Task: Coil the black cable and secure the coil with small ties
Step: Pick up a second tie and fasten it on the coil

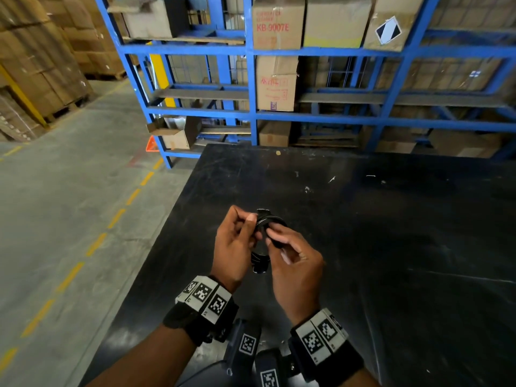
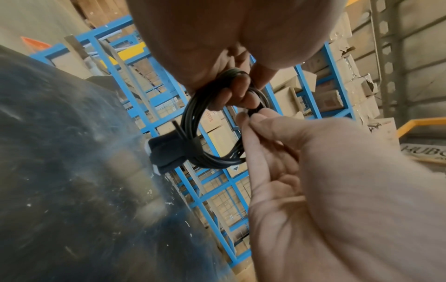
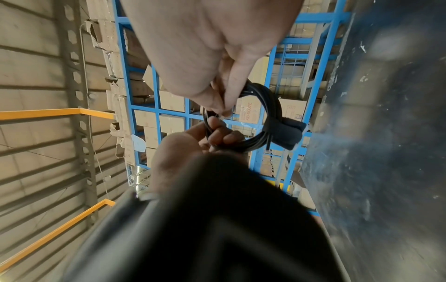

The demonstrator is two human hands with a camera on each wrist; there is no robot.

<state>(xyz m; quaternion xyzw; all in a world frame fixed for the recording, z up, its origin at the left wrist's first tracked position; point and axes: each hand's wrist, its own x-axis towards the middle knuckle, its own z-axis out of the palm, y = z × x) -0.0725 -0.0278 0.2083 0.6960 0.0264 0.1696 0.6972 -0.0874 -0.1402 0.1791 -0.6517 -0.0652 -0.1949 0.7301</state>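
The black cable [image 1: 268, 220] is wound into a small coil held in the air above the black table [image 1: 391, 219]. A black wrap tie [image 2: 169, 150] [image 3: 287, 133] binds one side of the coil, and a short cable end sticks out beside it. My left hand [image 1: 251, 227] [image 2: 239, 95] [image 3: 220, 135] has its fingers curled through the coil and grips the strands. My right hand [image 1: 272, 236] [image 2: 248, 116] [image 3: 220, 112] pinches the coil between thumb and fingertips on the side opposite the tie. Something small and pale shows at the pinch; I cannot tell what it is.
Blue steel racks [image 1: 251, 115] stacked with cardboard cartons stand just behind the table's far edge. The table's left edge drops to a concrete floor [image 1: 69, 205] with yellow dashed lines. Pallets of cartons [image 1: 36, 65] stand at the far left.
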